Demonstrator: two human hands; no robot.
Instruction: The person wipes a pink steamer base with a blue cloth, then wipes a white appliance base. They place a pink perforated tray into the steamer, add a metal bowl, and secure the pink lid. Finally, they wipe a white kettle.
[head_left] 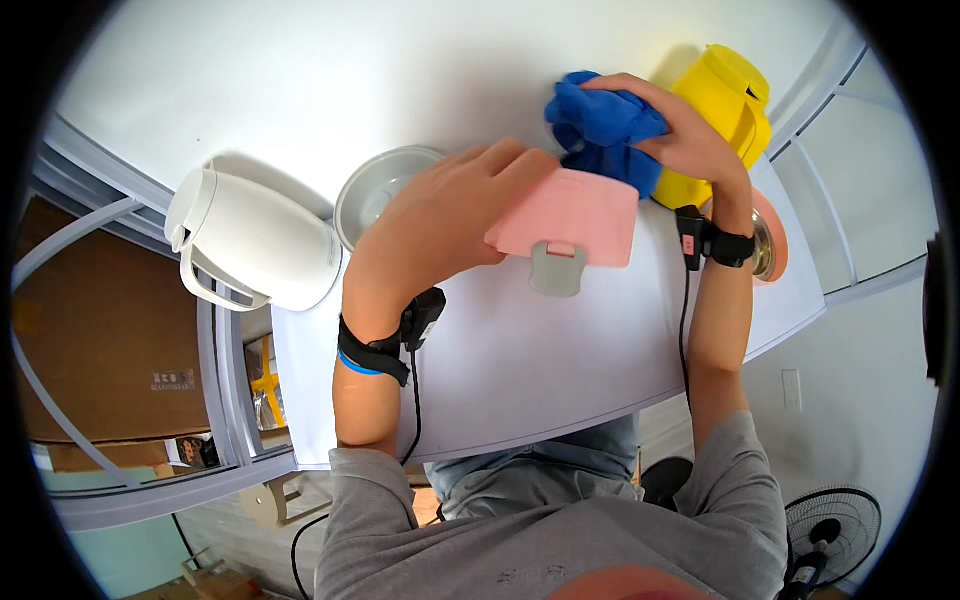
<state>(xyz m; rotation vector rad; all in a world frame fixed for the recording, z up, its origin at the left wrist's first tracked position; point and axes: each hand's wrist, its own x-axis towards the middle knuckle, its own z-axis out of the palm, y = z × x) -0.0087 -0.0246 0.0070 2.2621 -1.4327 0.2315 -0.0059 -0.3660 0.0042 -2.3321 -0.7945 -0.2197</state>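
My left hand [440, 220] grips a pink plastic container [580, 215] by its left end, holding it tilted above the table. A grey clip latch [557, 272] is on the container's near side. Just behind and to the right of it, my right hand [690, 130] is closed around a bunched blue cloth [605, 115], whose lower folds hang close to the container's far edge. The cloth hides some of my right fingertips. Partly covered by my left hand is a grey round bowl [362, 200].
A white jug [255, 240] with a handle stands at the left. Beyond my right hand is a yellow jug [715, 85]. An orange-rimmed metal bowl [775, 240] sits behind my right wrist. All are on the white table [520, 370], backed by a white wall.
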